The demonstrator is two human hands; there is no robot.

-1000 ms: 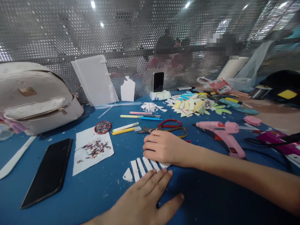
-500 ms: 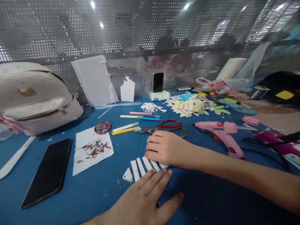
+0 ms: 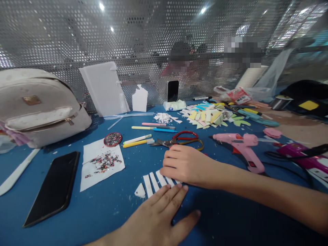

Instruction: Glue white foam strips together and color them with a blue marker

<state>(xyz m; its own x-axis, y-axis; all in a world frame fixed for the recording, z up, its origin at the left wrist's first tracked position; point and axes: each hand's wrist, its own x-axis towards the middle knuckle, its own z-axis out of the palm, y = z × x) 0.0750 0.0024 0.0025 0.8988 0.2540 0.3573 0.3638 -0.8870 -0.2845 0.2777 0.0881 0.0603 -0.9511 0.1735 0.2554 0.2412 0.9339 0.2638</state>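
My left hand (image 3: 160, 213) lies palm down, open, its fingertips on the lower ends of several white strips (image 3: 154, 181). The strips lie side by side in a slanting row, and their right part is covered by my hands. At the row's left end sits a small white fish-head piece (image 3: 140, 190) with a dark dot. My right hand (image 3: 188, 165) rests over the upper right ends of the strips, its fingers bent together and its thumb hidden. What it grips, if anything, cannot be seen. Red-handled scissors (image 3: 186, 135) lie just beyond it.
A pink glue gun (image 3: 241, 145) lies right. Felt pens (image 3: 138, 139), a glitter dish (image 3: 112, 139), a paper sheet (image 3: 88, 155) and a black phone (image 3: 55, 184) lie left. Coloured scraps (image 3: 207, 114) are heaped behind. A white backpack (image 3: 43, 126) stands far left; a perforated metal screen (image 3: 143, 34) runs behind.
My right hand has shifted slightly to the right and down over the strips, uncovering a little more of them. My left hand stays where it was.
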